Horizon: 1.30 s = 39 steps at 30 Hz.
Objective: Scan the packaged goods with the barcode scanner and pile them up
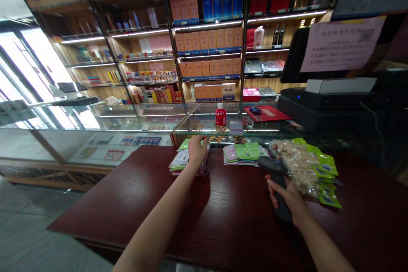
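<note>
My right hand (288, 197) is wrapped round the grip of a black barcode scanner (278, 178), its head tilted toward the left. Over the left stack of snack packets (180, 159), my left hand (197, 149) has its fingers curled together; what lies between the fingertips, if anything, is hidden. A second stack of green and white packets (245, 152) lies flat between the two hands. Just right of the scanner sit several clear bags with green tops (301, 170), filled with pale, lumpy pieces.
The dark red wooden table (134, 208) adjoins a glass display counter (191, 121). On the glass stand a red bottle (220, 115) and a mouse (255, 110) on a red mat (270, 114). A monitor (293, 57) rises at right. Shelves with boxes (208, 40) line the wall.
</note>
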Each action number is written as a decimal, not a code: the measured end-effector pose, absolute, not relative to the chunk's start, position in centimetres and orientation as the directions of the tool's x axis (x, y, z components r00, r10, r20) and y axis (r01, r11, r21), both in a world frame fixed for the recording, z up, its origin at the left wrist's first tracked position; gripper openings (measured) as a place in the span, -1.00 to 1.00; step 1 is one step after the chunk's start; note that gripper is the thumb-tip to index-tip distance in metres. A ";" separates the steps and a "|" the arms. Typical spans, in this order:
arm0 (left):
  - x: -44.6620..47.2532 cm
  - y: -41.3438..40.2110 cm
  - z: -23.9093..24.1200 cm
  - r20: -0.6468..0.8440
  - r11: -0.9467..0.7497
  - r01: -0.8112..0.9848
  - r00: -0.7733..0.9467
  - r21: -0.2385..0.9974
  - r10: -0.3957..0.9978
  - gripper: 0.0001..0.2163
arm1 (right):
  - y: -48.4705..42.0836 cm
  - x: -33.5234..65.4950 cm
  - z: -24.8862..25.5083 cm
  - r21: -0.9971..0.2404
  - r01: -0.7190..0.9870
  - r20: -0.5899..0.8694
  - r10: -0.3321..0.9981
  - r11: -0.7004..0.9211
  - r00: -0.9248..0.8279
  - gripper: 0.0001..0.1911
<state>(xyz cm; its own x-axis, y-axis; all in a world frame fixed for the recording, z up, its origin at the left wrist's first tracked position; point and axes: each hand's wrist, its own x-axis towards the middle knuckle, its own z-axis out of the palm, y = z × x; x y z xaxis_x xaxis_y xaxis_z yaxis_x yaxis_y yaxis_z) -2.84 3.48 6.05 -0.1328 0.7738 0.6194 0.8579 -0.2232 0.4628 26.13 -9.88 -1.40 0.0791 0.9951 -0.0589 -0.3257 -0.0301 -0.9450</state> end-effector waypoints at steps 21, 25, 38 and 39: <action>10.3 4.7 -1.2 0.220 0.018 0.668 -0.271 0.744 0.937 -0.84 | -9.8 26.3 -0.4 -0.936 -0.351 -0.037 0.990 0.012 0.134 -0.48; 10.4 5.3 -2.1 0.173 -0.069 0.377 -0.249 0.923 0.953 -0.80 | -9.7 26.4 -0.5 -0.939 -0.344 -0.028 0.991 0.019 0.132 -0.48; 5.6 2.7 -3.2 0.241 -0.304 -0.210 -0.278 0.929 0.930 -0.73 | -10.6 25.8 -0.5 -0.963 -0.266 -0.025 0.999 -0.033 -0.033 -0.49; 5.4 2.5 -3.6 0.240 -0.309 -0.220 -0.290 0.925 0.926 -0.73 | -10.8 25.7 -0.5 -0.969 -0.244 -0.030 0.998 -0.044 -0.061 -0.47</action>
